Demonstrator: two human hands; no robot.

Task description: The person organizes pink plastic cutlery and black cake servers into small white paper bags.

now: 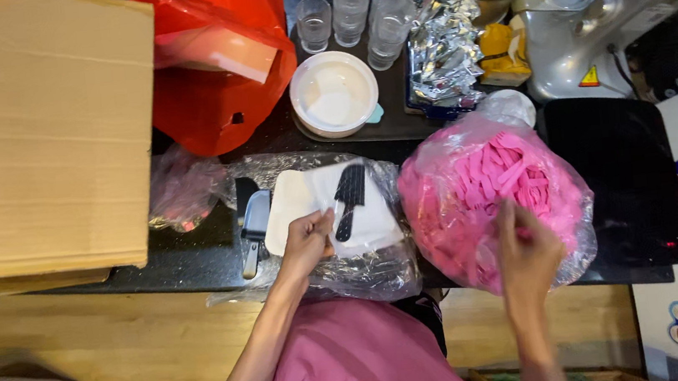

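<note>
— Holding anything, that left hand (pixel 306 240)?
— Fingers curled on the white napkin (pixel 311 206); a black plastic knife (pixel 350 200) lies just beyond the fingertips.
— And the right hand (pixel 526 251)?
— Pressed on the clear bag of pink cutlery (pixel 486 192), fingertips at the plastic; its grip I cannot tell.

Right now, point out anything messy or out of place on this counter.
Crumpled foil lies heaped on the dark tray beside the clear cups. The left hand rests on white napkins; the right hand is in the pink cutlery bag.
</note>
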